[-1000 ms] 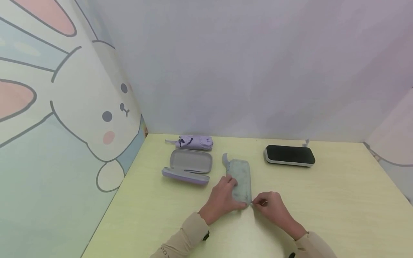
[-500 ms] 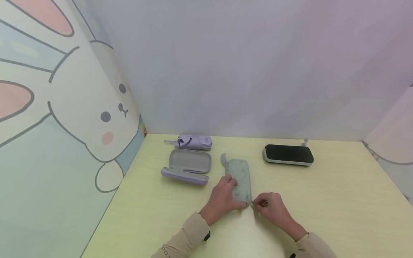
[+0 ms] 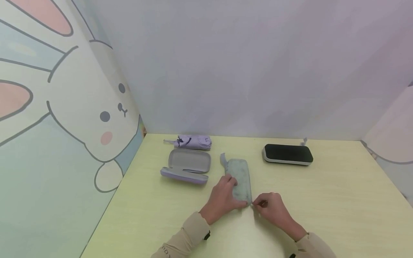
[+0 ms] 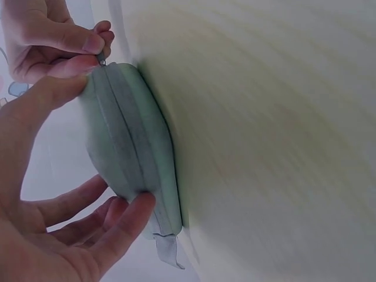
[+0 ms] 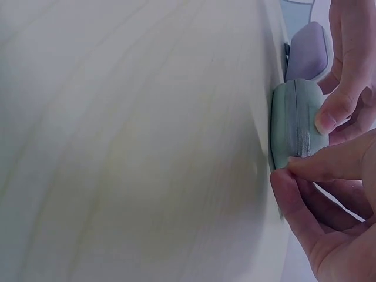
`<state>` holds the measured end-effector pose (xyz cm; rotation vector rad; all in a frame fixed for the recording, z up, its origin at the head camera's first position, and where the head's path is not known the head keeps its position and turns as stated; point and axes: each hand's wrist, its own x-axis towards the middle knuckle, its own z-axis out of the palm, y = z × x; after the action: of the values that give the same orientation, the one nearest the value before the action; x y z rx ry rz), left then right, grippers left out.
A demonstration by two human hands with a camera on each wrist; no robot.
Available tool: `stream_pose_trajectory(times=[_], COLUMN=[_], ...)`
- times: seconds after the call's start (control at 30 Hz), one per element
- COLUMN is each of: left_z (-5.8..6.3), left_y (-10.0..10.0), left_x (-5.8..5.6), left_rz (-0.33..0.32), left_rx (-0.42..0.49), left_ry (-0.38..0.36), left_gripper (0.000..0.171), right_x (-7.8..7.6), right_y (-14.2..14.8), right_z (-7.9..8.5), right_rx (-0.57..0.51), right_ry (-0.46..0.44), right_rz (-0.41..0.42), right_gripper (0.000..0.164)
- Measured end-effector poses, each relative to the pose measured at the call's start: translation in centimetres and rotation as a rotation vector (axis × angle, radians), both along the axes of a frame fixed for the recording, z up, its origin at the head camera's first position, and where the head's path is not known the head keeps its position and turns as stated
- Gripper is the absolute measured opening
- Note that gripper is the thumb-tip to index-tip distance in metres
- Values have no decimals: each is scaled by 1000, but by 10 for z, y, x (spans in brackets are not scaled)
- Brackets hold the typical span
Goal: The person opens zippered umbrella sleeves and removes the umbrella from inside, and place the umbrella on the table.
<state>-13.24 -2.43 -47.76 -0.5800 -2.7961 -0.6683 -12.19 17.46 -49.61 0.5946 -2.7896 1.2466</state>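
Observation:
A pale green zippered pencil case (image 3: 240, 179) lies lengthwise on the table, a grey loop strap (image 3: 224, 160) at its far left corner. My left hand (image 3: 222, 199) grips it from the left, thumb across the near end and fingers along the long side. At the near right corner my right hand (image 3: 272, 209) pinches the small zipper pull (image 4: 101, 58) between thumb and forefinger. The left wrist view shows the grey zipper band (image 4: 126, 126) running along the case's side, its seam together there. In the right wrist view, the right fingertips hide the pull.
An unfolded purple case with a grey lining (image 3: 190, 161) lies left of the green case. Behind it is a folded purple umbrella (image 3: 193, 142). A black-topped case with a white side (image 3: 288, 154) sits at the back right. Fabric walls border the table.
The head view has shifted slightly, so the table items appear a little further left. Both hands keep the same hold on the case and the zipper pull.

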Motion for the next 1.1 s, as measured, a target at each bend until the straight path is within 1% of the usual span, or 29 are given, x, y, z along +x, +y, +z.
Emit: stream_pose_trajectory(times=[0.17, 0.33, 0.57, 0.63, 0.7, 0.8, 0.83, 0.9, 0.97, 1.03, 1.1], left_z=[0, 0, 1, 2, 6, 15, 19, 26, 32, 36, 37], left_y=[1, 3, 6, 6, 5, -2, -5, -11, -15, -18, -19], left_x=[-1, -2, -1, -1, -2, -7, -10, -16, -22, -28, -34], left_rz=[15, 10, 22, 20, 4, -48, -78, -149, -237, -317, -373], left_rx=[11, 13, -7, -13, -28, -72, -84, -106, -115, -117, -123], left_ry=[-24, -6, 2, -23, -77, -199, -241, -301, -329, -336, -330], left_gripper=[59, 59, 60, 60, 58, 49, 45, 40, 44, 49, 55], right_x=[1, 5, 10, 10, 11, 11, 11, 12, 12, 11, 11], right_y=[0, -2, -6, -7, -8, -8, -8, -8, -7, -6, -6], right_z=[-1, -4, -8, -9, -8, -8, -8, -7, -7, -7, -7], right_rx=[6, -19, -50, -60, -71, -83, -84, -87, -86, -86, -83], right_ry=[-13, -29, -5, 1, 4, -14, -20, -28, -28, -26, -27], right_rz=[10, 29, 40, 43, 45, 44, 45, 44, 44, 45, 45], right_gripper=[17, 16, 16, 16, 16, 15, 15, 16, 16, 17, 18])
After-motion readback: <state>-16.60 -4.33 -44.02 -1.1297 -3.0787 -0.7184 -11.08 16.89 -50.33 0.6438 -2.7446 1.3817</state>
